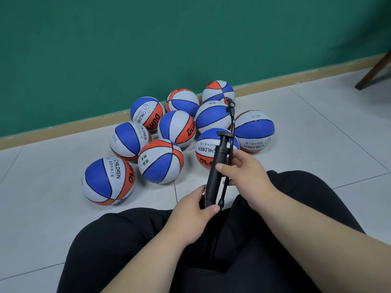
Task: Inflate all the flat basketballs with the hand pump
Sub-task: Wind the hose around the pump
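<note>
Hand pump is up over the legs, tilted a bit right, T-handle at the far end; hose leaves the near end, runs up beside the barrel & arcs past the handle; nozzle end hangs free, in no ball yet. Left hand is clamped round the barrel's near end, thumb across the front; right hand is closed on mid-barrel w/ the hose, thumb on the barrel, fingers curled behind. Ten basketballs sit bunched on the tile floor by the green wall, just ahead of the knees; nearest ball is right behind the pump; no hand on any.

Step, as I read it: readying the pump, pre-insertion. To do it well, prob.: left stays on the barrel; right goes up the hose to near the nozzle so the tip doesn't whip; pull one ball betw. the legs, valve up; push the tip in straight, not angled, else it may bend or leak; only then right to the handle. Which balls are flat I can't tell; press-test each.
</note>
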